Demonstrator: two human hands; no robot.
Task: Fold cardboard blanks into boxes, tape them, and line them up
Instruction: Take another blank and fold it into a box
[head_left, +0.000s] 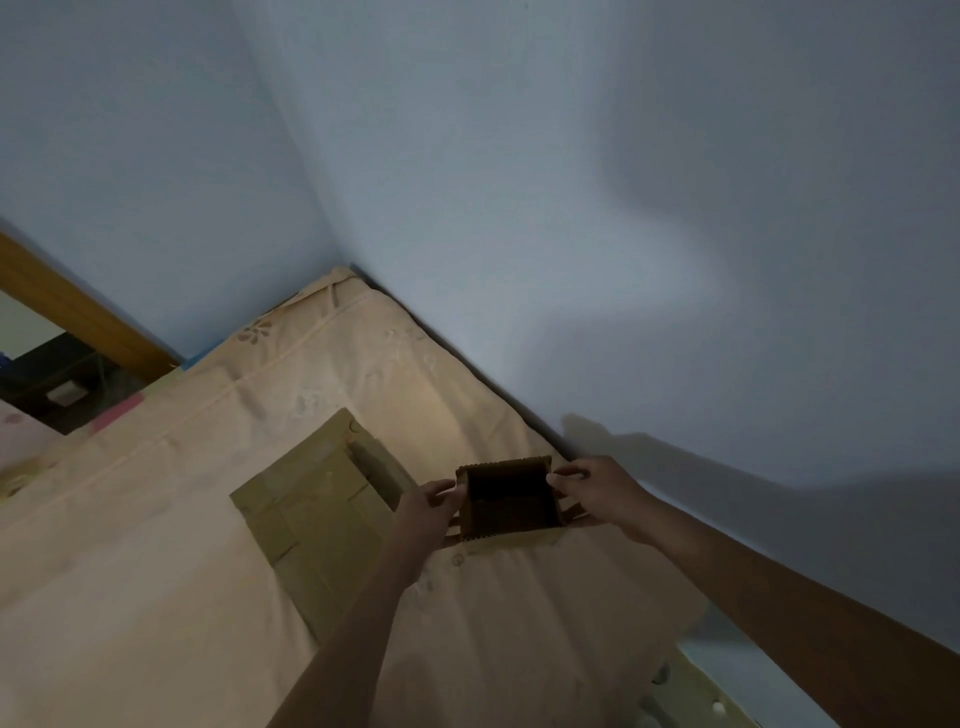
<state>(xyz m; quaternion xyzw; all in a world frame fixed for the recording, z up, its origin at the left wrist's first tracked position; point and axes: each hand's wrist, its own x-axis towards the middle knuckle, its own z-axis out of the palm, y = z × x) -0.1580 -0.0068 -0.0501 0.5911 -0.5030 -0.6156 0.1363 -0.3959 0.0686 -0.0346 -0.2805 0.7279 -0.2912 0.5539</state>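
A small brown cardboard box (511, 501), open toward me with a dark inside, is held up just above the mattress near the wall. My left hand (423, 512) grips its left wall with fingers curled over the edge. My right hand (597, 493) pinches the right wall near the top corner. Loose flaps stick out under the box on both sides. A stack of flat cardboard blanks (317, 501) lies on the mattress to the left of the box.
The mattress (156, 545) has a peach floral cover and fills the lower left. A pale blue wall (571, 208) runs along its right edge and behind it. A wooden frame (78, 312) stands at the far left.
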